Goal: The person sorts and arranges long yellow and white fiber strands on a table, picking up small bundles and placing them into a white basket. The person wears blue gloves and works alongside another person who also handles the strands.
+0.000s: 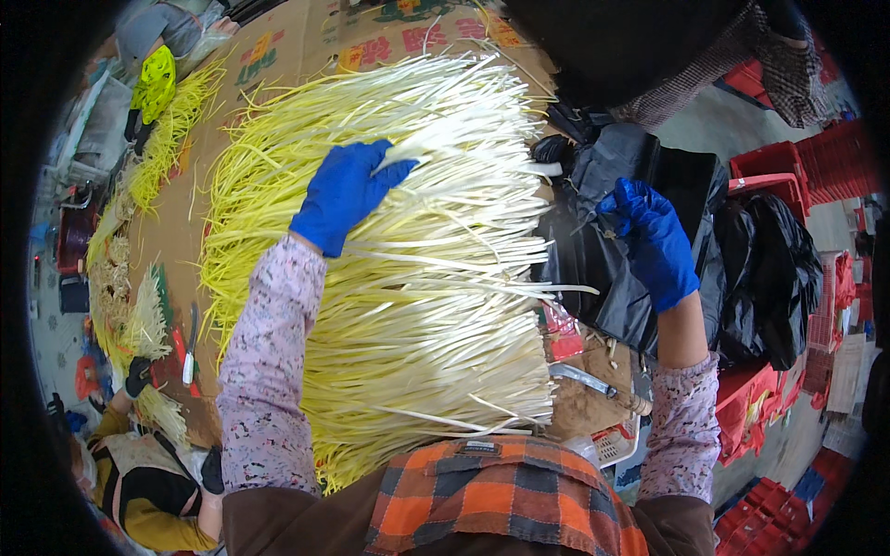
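A broad layer of yellow chives [417, 361] lies before me, pale stalk ends to the right and yellow leaf tips to the left. My left hand [351, 194], in a blue glove, grips a bunch of these stalks between thumb and fingers; the fingertips are partly hidden. Off to the right, my right hand [650, 240], also blue-gloved, is raised over black plastic bags [612, 174]. Its fingers are curled together, and no stalks show in it. A few longer stalks stick out past the even right edge of the layer.
Flattened printed cardboard [292, 55] covers the table. A knife [188, 358] lies at left; a wooden-handled curved blade [584, 379] rests near the right edge. Co-workers sit along the left side, one with dark gloves [139, 375]. Red plastic crates [765, 514] stand at right.
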`<state>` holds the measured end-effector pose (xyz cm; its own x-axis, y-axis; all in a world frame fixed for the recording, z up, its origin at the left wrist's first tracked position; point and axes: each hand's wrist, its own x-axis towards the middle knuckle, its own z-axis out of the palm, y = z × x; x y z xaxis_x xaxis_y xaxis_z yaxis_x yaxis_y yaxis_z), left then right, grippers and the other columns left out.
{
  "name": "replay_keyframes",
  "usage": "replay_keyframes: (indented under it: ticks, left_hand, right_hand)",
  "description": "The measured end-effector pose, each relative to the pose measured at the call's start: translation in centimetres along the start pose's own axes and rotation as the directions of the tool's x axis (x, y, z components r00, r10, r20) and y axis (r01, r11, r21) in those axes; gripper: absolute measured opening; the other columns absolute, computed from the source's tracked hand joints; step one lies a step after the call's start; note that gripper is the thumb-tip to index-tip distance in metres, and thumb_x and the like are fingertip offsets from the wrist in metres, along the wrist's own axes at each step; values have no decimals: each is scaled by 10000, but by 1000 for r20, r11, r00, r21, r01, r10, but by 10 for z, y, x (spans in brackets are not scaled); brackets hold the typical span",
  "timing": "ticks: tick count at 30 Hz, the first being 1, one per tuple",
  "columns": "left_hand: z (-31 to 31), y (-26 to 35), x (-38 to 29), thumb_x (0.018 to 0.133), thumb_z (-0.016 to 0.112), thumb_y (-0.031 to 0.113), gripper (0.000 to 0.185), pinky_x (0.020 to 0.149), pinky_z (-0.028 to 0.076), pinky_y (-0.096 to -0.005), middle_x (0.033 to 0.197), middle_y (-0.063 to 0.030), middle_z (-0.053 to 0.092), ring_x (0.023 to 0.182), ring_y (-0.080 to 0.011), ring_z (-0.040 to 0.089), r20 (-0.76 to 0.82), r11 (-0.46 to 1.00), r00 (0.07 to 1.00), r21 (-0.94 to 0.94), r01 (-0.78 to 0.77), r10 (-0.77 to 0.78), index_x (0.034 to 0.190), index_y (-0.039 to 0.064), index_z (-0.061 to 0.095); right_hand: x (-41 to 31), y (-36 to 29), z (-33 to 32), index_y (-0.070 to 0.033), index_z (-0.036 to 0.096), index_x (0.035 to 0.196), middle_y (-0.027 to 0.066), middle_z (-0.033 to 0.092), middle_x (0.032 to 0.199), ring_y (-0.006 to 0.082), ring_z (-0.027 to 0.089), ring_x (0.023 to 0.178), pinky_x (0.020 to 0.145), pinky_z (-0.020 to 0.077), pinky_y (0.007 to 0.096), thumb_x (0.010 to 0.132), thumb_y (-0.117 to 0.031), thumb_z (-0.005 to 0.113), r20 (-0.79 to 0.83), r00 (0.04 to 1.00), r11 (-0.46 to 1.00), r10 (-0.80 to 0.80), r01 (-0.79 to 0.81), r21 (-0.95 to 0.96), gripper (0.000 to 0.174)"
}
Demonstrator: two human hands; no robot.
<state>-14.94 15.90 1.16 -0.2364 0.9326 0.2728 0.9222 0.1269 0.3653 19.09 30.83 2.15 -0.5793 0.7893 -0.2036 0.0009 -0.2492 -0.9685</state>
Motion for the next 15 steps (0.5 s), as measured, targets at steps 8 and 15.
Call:
replay_keyframes:
  ticks: [8, 15]
  left_hand:
    - [9, -4, 0, 811, 680, 401, 488, 847, 412, -404, 1022, -121, 605, 952, -308, 544, -91, 969, 990, 230, -88, 112, 1185, 105, 580]
    - [12, 41, -42, 750, 720, 294, 212, 725, 410, -388, 777, -36, 577, 787, -263, 540, -40, 923, 968, 312, -224, 248, 871, 134, 652]
  right_hand:
    - [-12, 15, 32, -61, 669, 893, 2, 661, 808, 57, 514, 673, 635, 437, 220, 912, -273, 624, -1, 995, 972, 97, -95, -214, 217]
    - [13, 27, 85, -56, 680, 895, 130, 681, 836, 256, 639, 695, 644, 497, 322, 844, -263, 683, 268, 939, 603, -215, 344, -720, 213]
